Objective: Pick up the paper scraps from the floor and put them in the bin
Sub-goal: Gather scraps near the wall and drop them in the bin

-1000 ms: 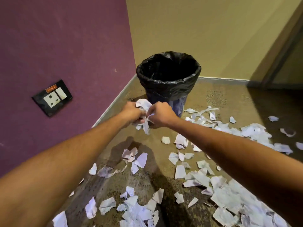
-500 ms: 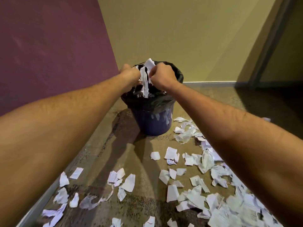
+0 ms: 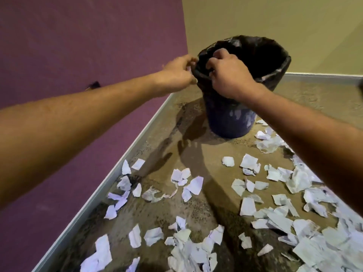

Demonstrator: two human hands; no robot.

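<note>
Both hands reach to the near left rim of the bin (image 3: 231,122), a dark blue tub lined with a black bag (image 3: 275,61) that stands in the upper middle of the frame, close to the corner where the purple wall (image 3: 88,46) meets the tan wall (image 3: 275,20). The left hand (image 3: 174,75) sits just outside the rim, fingers curled toward the liner's edge; whether it pinches the bag or holds anything cannot be told. The right hand (image 3: 227,75) hangs over the rim with its fingers curled down into the mouth of the bin, touching the liner; no paper shows in it, and whether it grasps the bag cannot be told either. The paper scraps (image 3: 192,185) lie scattered on the speckled brown floor (image 3: 196,152) across the lower half and right side of the frame, thickest at lower right, with a few along the grey skirting (image 3: 137,138) at left.
</note>
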